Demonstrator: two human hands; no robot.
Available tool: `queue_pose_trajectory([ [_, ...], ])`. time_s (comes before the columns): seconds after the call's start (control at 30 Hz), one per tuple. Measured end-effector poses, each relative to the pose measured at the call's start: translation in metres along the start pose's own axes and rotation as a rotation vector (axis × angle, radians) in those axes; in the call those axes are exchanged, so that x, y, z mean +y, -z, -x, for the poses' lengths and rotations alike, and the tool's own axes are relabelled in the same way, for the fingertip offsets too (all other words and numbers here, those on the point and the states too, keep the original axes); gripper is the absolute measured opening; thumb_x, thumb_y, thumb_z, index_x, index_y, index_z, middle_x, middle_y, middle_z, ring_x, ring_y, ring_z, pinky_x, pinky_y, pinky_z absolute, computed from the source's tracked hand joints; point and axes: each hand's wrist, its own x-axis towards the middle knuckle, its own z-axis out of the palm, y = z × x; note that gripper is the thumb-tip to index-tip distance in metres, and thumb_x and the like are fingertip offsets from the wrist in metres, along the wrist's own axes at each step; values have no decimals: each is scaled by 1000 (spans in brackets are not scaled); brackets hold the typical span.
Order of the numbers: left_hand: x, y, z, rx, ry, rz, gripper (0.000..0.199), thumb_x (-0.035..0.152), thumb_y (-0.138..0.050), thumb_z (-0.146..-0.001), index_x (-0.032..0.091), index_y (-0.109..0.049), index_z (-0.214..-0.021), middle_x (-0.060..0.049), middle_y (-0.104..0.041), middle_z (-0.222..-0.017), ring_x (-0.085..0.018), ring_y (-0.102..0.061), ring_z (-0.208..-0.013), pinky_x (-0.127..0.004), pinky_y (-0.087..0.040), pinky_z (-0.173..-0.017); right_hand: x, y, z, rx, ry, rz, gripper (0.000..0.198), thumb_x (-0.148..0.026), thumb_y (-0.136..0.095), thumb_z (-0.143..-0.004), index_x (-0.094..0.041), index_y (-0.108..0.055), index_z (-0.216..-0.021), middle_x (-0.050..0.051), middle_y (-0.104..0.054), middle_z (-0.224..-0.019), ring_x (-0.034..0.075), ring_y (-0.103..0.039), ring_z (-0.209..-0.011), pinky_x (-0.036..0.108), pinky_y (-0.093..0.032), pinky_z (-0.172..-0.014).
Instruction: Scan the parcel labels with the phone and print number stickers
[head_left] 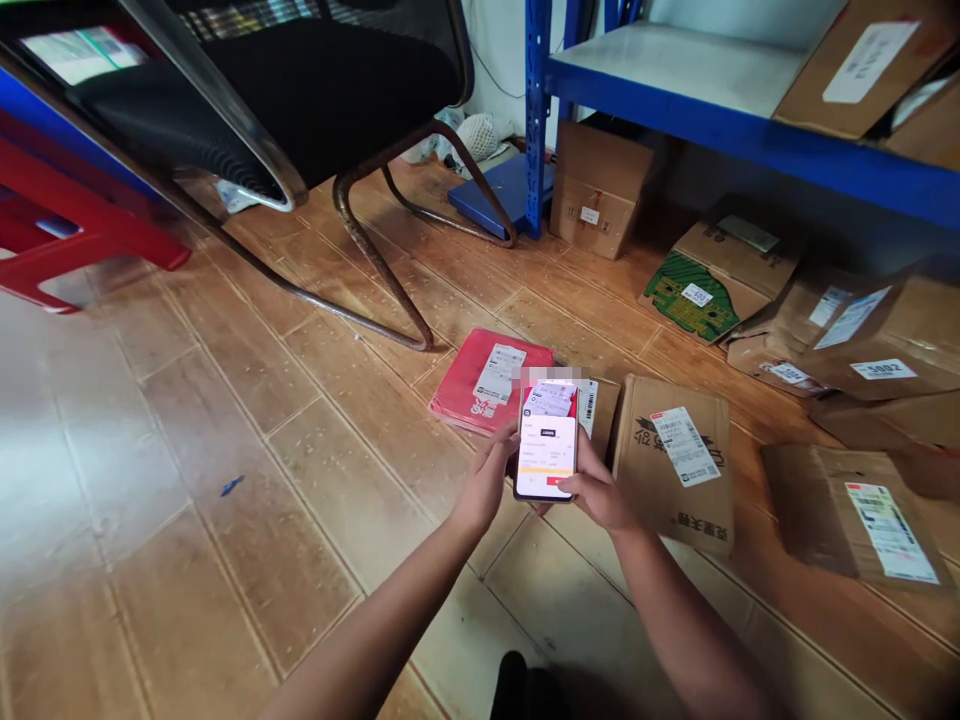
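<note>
Both hands hold a smartphone (547,442) upright above the floor, its lit screen showing a camera picture and an orange band. My left hand (484,485) grips its left edge. My right hand (598,490) grips the right edge, thumb near the screen's bottom. Just beyond the phone lies a red parcel (480,385) with a white label. A small brown box (601,405) sits partly hidden behind the phone. A flat cardboard box (679,455) with a shipping label lies to the right.
A black cantilever chair (315,110) stands at the back left beside a red stool (82,225). Blue metal shelving (720,125) holds boxes at the right. Several cardboard parcels (855,510) lie on the wood-pattern floor (187,480) under and before it.
</note>
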Motion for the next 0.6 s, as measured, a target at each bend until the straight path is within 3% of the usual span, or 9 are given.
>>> queue_pose_trajectory([
  [0.13, 2, -26, 5, -54, 26, -13, 47, 40, -52, -79, 16, -64, -117, -5, -71, -87, -13, -53, -60, -24, -37, -55, -20, 16, 23, 8, 30, 57, 82, -13, -63, -75, -37, -26, -144, 5, -55, -136, 29, -61, -108, 41, -65, -59],
  [0.5, 2, -92, 5, -151, 62, -40, 52, 43, -53, -81, 17, -61, -125, -6, -71, -84, -15, -55, -60, -26, -39, -55, -46, 63, 60, -31, 97, 61, 79, -21, -66, -82, -36, -21, -146, 7, -59, -128, 23, -67, -93, 38, -64, -60],
  [0.6, 2, -104, 2, -165, 93, -13, 52, 42, -54, -82, 18, -60, -127, -8, -71, -95, -19, -62, -74, -27, -43, -61, -52, 76, 64, -24, 85, 38, 81, -23, -67, -82, -35, -19, -147, 9, -58, -131, 25, -67, -95, 39, -64, -60],
])
